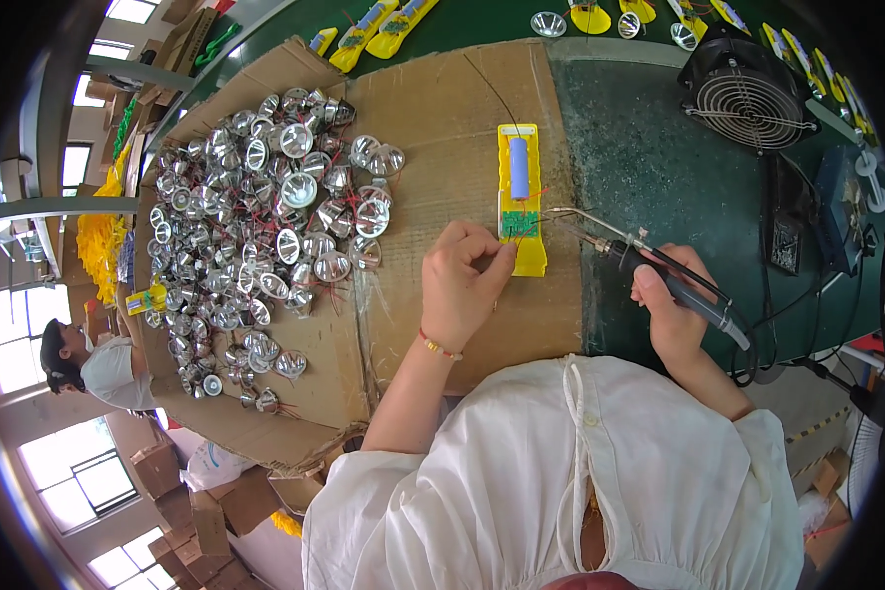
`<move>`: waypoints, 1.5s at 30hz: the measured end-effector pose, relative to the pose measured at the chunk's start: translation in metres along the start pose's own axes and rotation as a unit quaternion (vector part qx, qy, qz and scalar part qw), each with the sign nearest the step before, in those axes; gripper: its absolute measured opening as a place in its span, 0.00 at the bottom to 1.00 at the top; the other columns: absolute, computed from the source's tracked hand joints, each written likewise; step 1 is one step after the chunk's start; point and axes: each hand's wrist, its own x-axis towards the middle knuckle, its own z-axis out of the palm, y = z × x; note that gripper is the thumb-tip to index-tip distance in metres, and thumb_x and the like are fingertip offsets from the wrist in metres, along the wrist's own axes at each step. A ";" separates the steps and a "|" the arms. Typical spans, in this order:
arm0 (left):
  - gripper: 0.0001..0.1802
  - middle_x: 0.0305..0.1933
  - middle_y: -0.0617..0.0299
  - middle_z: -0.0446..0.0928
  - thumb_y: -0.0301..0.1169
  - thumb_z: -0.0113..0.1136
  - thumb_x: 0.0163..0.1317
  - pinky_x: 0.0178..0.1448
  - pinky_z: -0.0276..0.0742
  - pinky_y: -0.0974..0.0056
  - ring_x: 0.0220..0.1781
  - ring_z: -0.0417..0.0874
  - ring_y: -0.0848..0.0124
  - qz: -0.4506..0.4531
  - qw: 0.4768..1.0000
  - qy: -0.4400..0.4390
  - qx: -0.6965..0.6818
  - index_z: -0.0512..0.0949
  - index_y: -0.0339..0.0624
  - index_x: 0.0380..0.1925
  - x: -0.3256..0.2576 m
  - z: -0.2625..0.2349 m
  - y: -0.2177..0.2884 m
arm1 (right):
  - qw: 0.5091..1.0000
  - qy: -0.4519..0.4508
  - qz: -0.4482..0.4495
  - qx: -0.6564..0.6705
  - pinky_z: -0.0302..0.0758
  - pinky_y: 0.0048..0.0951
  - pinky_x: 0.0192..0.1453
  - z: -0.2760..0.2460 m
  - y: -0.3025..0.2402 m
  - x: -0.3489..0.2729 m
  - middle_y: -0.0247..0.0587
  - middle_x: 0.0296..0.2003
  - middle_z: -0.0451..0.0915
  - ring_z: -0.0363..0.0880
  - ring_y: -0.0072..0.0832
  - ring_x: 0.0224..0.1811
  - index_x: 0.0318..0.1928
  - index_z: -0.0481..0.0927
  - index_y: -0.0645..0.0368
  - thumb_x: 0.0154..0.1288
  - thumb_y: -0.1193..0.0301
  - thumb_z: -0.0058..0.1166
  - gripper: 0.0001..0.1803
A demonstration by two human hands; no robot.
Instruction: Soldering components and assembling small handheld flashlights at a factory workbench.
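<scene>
On the cardboard in front of me lies a yellow plastic housing [532, 258] with a blue cylindrical battery [519, 169] and a green circuit board [518, 225] in it. My left hand [467, 275] is at the board's near left side, thumb and forefinger pinched on a thin red wire [527, 234]. In my right hand [674, 305] is a soldering iron [649, 268] with a thin metal feed tube beside its tip. The tip points left toward the board's right edge; whether it touches, I cannot tell.
A cardboard box [315, 423] at left holds many silver reflector cups [298, 190] with red wires. A fan [747, 103] and a blue-grey soldering station [838, 202] stand at right. More yellow housings [393, 29] line the far edge. Another person [108, 364] is at far left.
</scene>
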 end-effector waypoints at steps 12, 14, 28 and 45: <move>0.09 0.18 0.55 0.78 0.33 0.58 0.48 0.29 0.77 0.63 0.20 0.80 0.63 -0.008 0.982 -0.128 0.137 0.82 0.41 0.19 0.101 0.011 0.007 | 0.993 0.117 0.025 -0.003 0.68 0.17 0.26 -0.047 0.008 0.009 0.36 0.23 0.74 0.71 0.17 0.22 0.37 0.74 0.66 0.57 0.75 0.56 0.09; 0.09 0.19 0.55 0.79 0.35 0.59 0.48 0.32 0.78 0.62 0.23 0.81 0.62 0.005 0.986 -0.064 0.152 0.83 0.42 0.20 0.160 0.009 0.003 | 0.994 0.106 0.036 -0.004 0.68 0.17 0.26 -0.041 0.007 0.007 0.34 0.23 0.73 0.71 0.16 0.22 0.36 0.74 0.65 0.56 0.76 0.57 0.08; 0.09 0.32 0.55 0.80 0.38 0.59 0.50 0.43 0.76 0.57 0.37 0.81 0.58 -0.023 0.909 0.109 0.401 0.82 0.46 0.26 0.271 -0.021 -0.044 | 0.993 0.093 0.075 0.011 0.68 0.17 0.26 -0.044 0.032 0.009 0.35 0.23 0.73 0.71 0.16 0.21 0.33 0.73 0.65 0.56 0.74 0.58 0.09; 0.11 0.35 0.58 0.73 0.31 0.64 0.47 0.44 0.70 0.57 0.40 0.72 0.58 0.089 0.866 0.270 0.411 0.79 0.44 0.33 0.066 -0.088 -0.005 | 0.994 0.101 0.050 0.013 0.68 0.17 0.26 -0.044 0.022 0.004 0.35 0.22 0.73 0.70 0.17 0.22 0.36 0.73 0.66 0.58 0.72 0.56 0.10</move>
